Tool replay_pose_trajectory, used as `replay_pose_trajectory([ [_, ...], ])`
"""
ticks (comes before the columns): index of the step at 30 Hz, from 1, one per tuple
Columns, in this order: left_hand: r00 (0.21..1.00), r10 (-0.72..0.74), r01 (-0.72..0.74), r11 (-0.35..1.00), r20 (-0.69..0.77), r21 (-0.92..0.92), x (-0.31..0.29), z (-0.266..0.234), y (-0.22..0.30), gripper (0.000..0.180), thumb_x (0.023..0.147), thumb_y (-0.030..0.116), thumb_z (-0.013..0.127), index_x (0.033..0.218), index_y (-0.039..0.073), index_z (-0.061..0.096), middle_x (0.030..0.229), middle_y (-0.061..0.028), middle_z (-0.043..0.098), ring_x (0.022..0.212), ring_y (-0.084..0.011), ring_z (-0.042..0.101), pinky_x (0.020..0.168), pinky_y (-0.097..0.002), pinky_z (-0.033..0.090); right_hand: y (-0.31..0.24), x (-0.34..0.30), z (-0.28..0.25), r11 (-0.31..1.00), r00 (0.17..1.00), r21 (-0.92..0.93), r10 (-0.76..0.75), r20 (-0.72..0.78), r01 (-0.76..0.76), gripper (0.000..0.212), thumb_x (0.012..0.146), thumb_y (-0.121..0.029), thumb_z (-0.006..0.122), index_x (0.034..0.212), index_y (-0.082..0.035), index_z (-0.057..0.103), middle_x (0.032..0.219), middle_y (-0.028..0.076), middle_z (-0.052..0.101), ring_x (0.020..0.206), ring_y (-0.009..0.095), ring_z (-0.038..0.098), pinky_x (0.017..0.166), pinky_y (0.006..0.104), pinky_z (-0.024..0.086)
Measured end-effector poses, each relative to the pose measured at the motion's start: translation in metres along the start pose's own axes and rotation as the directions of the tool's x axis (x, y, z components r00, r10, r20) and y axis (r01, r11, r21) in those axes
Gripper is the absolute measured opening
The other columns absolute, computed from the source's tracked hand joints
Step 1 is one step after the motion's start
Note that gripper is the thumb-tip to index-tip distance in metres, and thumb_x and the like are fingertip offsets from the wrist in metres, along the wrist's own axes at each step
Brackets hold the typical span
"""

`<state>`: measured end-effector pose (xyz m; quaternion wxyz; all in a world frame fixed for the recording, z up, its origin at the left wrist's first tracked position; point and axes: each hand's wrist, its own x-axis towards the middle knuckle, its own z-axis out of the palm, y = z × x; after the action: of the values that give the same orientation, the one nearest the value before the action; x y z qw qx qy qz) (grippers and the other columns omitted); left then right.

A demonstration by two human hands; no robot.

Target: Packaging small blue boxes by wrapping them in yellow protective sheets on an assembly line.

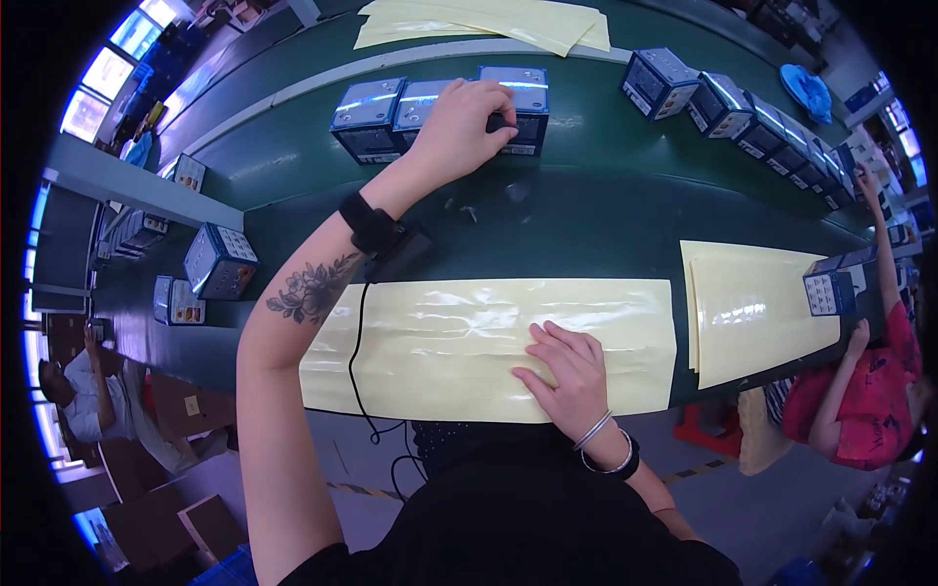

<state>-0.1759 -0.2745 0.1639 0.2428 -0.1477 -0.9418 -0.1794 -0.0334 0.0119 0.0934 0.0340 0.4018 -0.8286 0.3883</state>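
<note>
My left hand (464, 125) reaches across the green work surface to a short row of blue boxes. Its fingers curl in front of the right box (528, 93) of the row; a dark patch shows between thumb and fingers, and I cannot make out what it is. The middle box (418, 96) is partly behind this hand, and the left box (369, 105) stands beside it. My right hand (565, 376) lies open with spread fingers on a glossy pale-yellow sheet (440, 332) near the front edge.
More yellow sheets lie at the far side (479, 21) and in a stack on the right (752, 322). A line of blue boxes (723, 105) runs right, toward a co-worker in red (860, 391). Boxes (220, 259) stand left. A black cable (354, 361) crosses the sheet.
</note>
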Motion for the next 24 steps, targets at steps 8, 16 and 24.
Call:
replay_pose_trajectory([
  [8,0.964,-0.153,0.16,0.987,-0.218,0.017,0.002,0.025,-0.007,0.019,0.082,0.017,0.073,0.094,0.005,0.065,0.104,-0.0095,0.069,0.087,-0.0296,0.067,0.077,-0.0342,0.053,0.001,-0.001,-0.001,1.0,0.999,-0.015,0.004,-0.034,-0.004,0.025,0.075,-0.019,0.078,0.091,-0.004,0.067,0.112,0.01,0.069,0.113,0.025,0.06,0.095,0.0394,0.041],
  [16,0.963,0.061,-0.026,0.991,-0.262,0.133,-0.008,0.027,-0.02,0.02,0.085,0.016,0.069,0.103,0.011,0.07,0.102,-0.0039,0.069,0.09,-0.0251,0.067,0.077,-0.0343,0.053,-0.003,-0.004,-0.019,0.977,0.965,0.105,-0.16,-0.208,0.185,0.017,0.073,-0.003,0.076,0.088,-0.004,0.068,0.101,0.01,0.071,0.1,0.027,0.065,0.086,0.0392,0.047],
  [24,0.995,0.044,-0.014,0.948,-0.087,0.318,-0.019,0.025,0.043,0.025,0.083,0.013,0.068,0.107,0.008,0.069,0.12,-0.0124,0.062,0.116,-0.0283,0.056,0.11,-0.0517,0.03,0.053,-0.041,-0.132,0.927,0.926,0.31,0.289,-0.241,-0.209,0.032,0.075,-0.001,0.072,0.107,0.0,0.066,0.114,0.018,0.066,0.11,0.031,0.063,0.1,0.045,0.045],
])
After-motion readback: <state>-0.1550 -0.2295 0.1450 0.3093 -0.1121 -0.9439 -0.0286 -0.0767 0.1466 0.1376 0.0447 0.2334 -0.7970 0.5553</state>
